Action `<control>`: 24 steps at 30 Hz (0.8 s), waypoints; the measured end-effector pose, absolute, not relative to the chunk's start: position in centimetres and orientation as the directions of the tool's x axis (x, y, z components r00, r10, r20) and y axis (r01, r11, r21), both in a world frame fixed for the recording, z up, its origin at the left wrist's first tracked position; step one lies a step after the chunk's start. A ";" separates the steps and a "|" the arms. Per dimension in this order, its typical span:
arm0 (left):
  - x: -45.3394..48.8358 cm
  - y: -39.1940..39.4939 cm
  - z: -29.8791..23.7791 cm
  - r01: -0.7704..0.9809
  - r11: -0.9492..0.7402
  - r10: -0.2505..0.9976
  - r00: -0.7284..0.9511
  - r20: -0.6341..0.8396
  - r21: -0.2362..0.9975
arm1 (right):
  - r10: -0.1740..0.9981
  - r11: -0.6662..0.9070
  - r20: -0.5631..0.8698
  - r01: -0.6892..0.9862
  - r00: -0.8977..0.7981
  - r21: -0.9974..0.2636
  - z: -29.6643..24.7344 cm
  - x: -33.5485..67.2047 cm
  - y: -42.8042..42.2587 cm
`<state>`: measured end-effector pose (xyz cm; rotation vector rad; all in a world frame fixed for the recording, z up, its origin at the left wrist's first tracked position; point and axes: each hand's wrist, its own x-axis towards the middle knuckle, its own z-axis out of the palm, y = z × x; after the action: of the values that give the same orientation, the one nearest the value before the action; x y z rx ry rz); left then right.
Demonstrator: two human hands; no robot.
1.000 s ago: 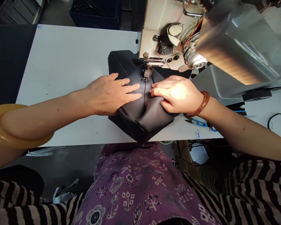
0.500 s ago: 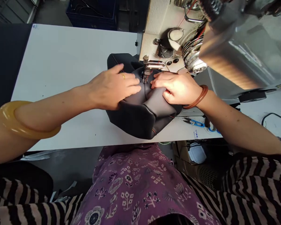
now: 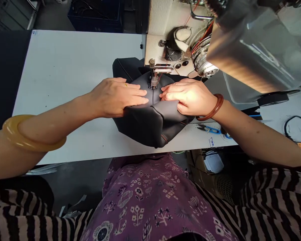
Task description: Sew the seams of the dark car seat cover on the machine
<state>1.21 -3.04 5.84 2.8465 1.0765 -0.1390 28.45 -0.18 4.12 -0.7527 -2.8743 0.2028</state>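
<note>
Together, left hand (image 3: pixel 117 97) and right hand (image 3: pixel 188 98) on black fabric (image 3: pixel 145 127)

The black cloth (image 3: pixel 142 125) is matt and smooth, perhaps neoprene; the presser foot (image 3: pixel 154 80) is glossy metal.

Left hand (image 3: pixel 116 97) flat, right hand (image 3: pixel 189 98) curved, fingertips nearly meeting, palms down

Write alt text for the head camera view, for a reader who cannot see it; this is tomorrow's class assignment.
A person's bare left hand and right hand press a black padded fabric piece up to the metal presser foot of a cream sewing machine, on a white table.
</note>
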 end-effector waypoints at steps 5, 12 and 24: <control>0.9 -1.8 6.1 0.716 -0.698 0.710 0.695 -0.111 0.020 | 0.554 0.832 0.192 0.543 -0.810 -0.112 3.7 28.3 1.4; 1.4 -3.5 6.6 0.752 -0.619 0.757 0.648 -0.084 0.226 | 0.802 0.595 0.235 0.765 -0.548 -0.245 3.6 30.7 -3.6; 4.2 -5.8 6.8 0.509 -0.850 0.524 0.784 -0.332 -0.140 | 0.622 0.725 0.185 0.649 -0.760 0.231 2.8 32.2 -6.6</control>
<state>4.23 -5.85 6.78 3.0075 0.8707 -0.5796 32.22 -6.56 2.83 -1.0457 -2.8286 -0.4326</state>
